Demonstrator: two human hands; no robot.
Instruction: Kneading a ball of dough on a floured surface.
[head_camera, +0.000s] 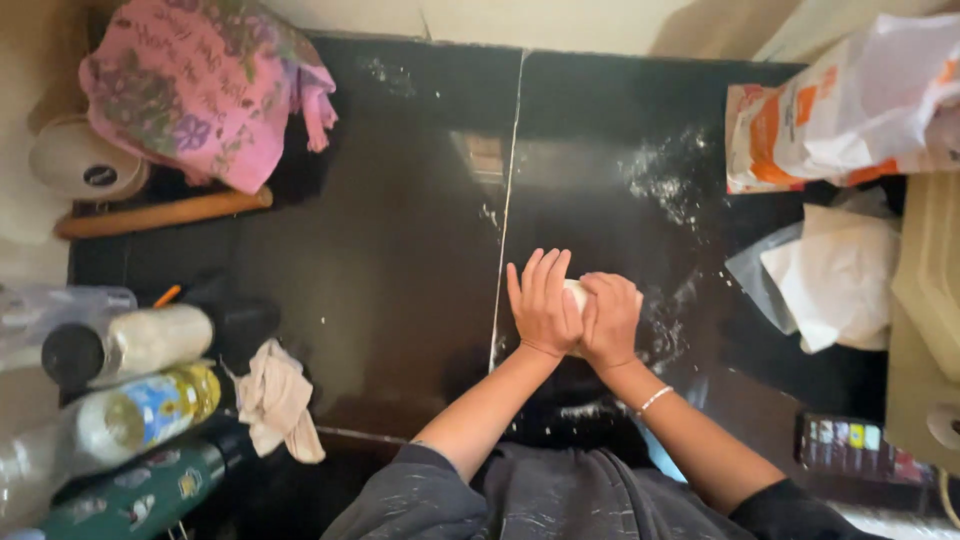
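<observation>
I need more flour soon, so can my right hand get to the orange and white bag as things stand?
Probably yes: the bag lies up-right of the right hand, over bare counter, though both hands are pressing dough.

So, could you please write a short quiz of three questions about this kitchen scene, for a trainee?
1. True or false: the pale lump of dough is pressed between the left hand and the right hand.
2. Which thing lies at the far right of the black stone counter? A) an orange and white paper flour bag B) a wooden rolling pin C) a pink patterned cloth
3. Fill in: the thin white bracelet is on the ____ wrist.

Key: 1 true; 2 A; 3 right.
</observation>
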